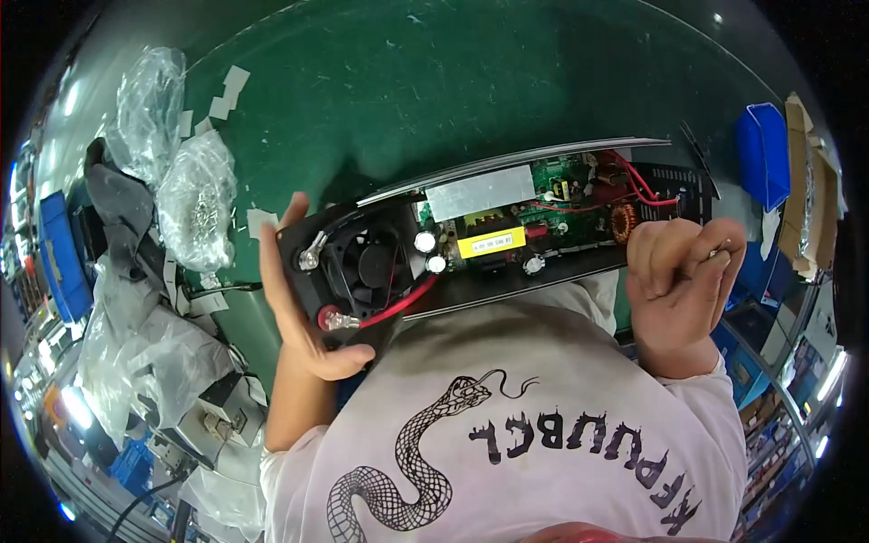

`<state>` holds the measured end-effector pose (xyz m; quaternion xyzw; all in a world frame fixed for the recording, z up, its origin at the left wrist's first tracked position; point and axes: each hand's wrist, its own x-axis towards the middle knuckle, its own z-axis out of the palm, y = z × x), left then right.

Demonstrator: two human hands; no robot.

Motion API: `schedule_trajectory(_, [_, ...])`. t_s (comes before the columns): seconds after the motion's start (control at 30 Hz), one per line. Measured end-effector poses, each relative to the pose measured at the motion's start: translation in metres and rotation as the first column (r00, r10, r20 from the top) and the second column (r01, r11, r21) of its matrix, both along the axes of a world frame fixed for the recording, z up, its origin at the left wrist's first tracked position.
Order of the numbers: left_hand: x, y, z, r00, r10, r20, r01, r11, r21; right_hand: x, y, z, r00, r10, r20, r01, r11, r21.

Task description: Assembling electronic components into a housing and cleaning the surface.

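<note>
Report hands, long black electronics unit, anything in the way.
Left hand gripping left end of black open-topped electronics unit; right hand curled by its right end, contents unclear. Unit's circuitry exposed. Crumpled clear plastic bags off left, apart.

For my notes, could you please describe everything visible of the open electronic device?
Before the shirt, the electronic device slants up rightward, its long, black, metal-looking case open. Leftmost are a black fan and two terminals, one with a red cable. Further right sit a green circuit board, yellow-labelled block and reddish coil. The left hand touches the fan end; the right hand is at the other, contact unclear.
</note>
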<state>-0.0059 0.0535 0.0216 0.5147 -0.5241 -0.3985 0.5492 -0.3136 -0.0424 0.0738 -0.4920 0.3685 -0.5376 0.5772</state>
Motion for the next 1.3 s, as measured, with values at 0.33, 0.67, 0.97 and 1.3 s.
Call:
schedule_trajectory(0.33, [-0.015,-0.048,0.013,0.906,0.045,0.421,0.154,0.891,-0.427,-0.006,-0.007,-0.004,0.989,0.12,-0.084,-0.119,0.993,0.019])
schedule_trajectory(0.67, [-0.039,-0.078,0.053,0.684,0.015,0.729,0.307,0.901,-0.306,-0.003,-0.013,0.004,0.88,0.335,-0.336,-0.351,0.936,0.014])
schedule_trajectory(0.97, [-0.057,-0.091,0.066,0.637,-0.181,0.749,0.417,0.898,-0.138,-0.003,-0.012,0.005,0.897,0.305,-0.32,-0.313,0.949,0.027])
schedule_trajectory(1.3, [-0.061,-0.095,0.068,0.609,-0.234,0.758,0.439,0.895,-0.076,-0.001,-0.011,0.003,0.915,0.267,-0.301,-0.263,0.963,0.055])
